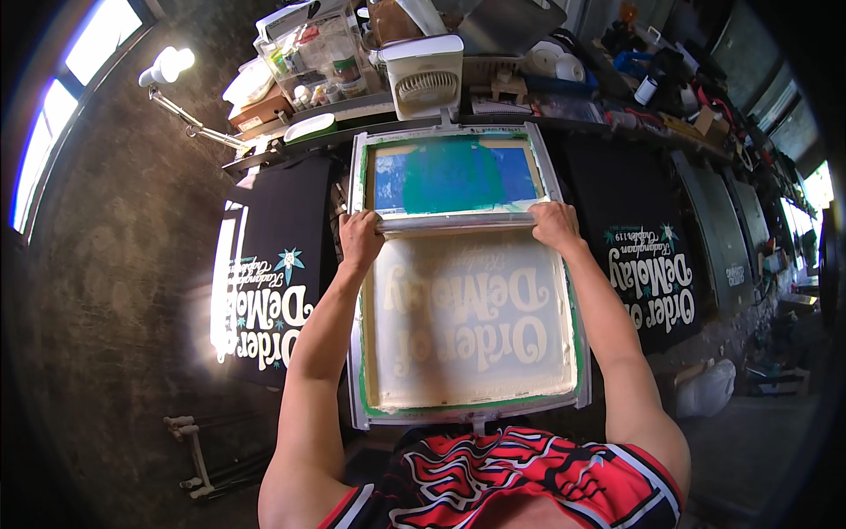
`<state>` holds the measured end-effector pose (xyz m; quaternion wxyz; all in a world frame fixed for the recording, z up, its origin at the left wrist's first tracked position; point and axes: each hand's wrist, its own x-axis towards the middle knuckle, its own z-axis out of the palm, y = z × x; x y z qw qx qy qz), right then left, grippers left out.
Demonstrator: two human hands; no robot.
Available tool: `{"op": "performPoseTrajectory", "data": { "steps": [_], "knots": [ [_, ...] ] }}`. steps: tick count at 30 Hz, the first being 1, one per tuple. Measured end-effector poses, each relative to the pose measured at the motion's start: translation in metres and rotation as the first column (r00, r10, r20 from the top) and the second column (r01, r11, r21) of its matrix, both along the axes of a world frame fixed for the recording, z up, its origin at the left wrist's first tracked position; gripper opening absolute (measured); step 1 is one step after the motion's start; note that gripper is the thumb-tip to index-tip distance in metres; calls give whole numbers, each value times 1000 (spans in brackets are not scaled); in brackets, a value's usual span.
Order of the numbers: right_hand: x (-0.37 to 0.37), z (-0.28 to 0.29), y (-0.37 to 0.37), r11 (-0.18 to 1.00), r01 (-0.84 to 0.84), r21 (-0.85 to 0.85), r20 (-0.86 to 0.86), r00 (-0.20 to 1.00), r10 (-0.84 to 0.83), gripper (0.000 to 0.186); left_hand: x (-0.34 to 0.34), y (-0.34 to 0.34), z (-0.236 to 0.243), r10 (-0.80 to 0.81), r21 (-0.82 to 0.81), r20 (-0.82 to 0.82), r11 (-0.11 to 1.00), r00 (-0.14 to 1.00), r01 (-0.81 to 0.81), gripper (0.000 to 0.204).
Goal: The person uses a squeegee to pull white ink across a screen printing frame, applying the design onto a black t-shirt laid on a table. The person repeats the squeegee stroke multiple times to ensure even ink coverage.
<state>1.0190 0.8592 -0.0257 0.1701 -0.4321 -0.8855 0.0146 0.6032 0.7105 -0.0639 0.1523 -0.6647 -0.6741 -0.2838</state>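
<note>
A screen-printing frame (582, 370) with a pale metal border and green-taped edges stretches out in front of me. Across its width lies a long grey squeegee (458, 224). The fingers of my left hand (359, 238) are wrapped round its left end, and my right hand (555, 226) grips its right end. Beyond the squeegee, teal ink (454, 176) is smeared over a blue area (388, 181) of the screen. On the near side, the pale mesh (467, 370) shows faint lettering, upside down to me. What lies under the screen is mostly hidden.
Black printed shirts lie on boards to the left (295, 212) and right (617, 194). A white fan-like device (429, 79) stands on the cluttered shelf behind the frame. A lit lamp (167, 66) reaches out at far left. A white plastic bag (705, 388) sits low right.
</note>
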Motion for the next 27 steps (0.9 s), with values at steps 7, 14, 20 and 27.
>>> {"op": "performPoseTrajectory", "data": {
  "steps": [7, 14, 20, 27],
  "knots": [
    [-19, -13, 6, 999, 17, -38, 62, 998, -14, 10, -9, 5, -8, 46, -53, 24, 998, 999, -45, 17],
    [-1, -16, 25, 993, -75, -87, 70, 994, 81, 17, 25, -19, -27, 95, 63, 30, 993, 995, -97, 17],
    [-5, -6, 5, 982, 141, -124, 198, 973, -115, 22, 10, 10, -12, 27, -44, 60, 999, 998, -25, 14],
    [8, 4, -50, 979, 96, -180, 244, 969, -50, 22, 12, -42, -16, 24, -101, 48, 995, 999, -19, 18]
  ]
}}
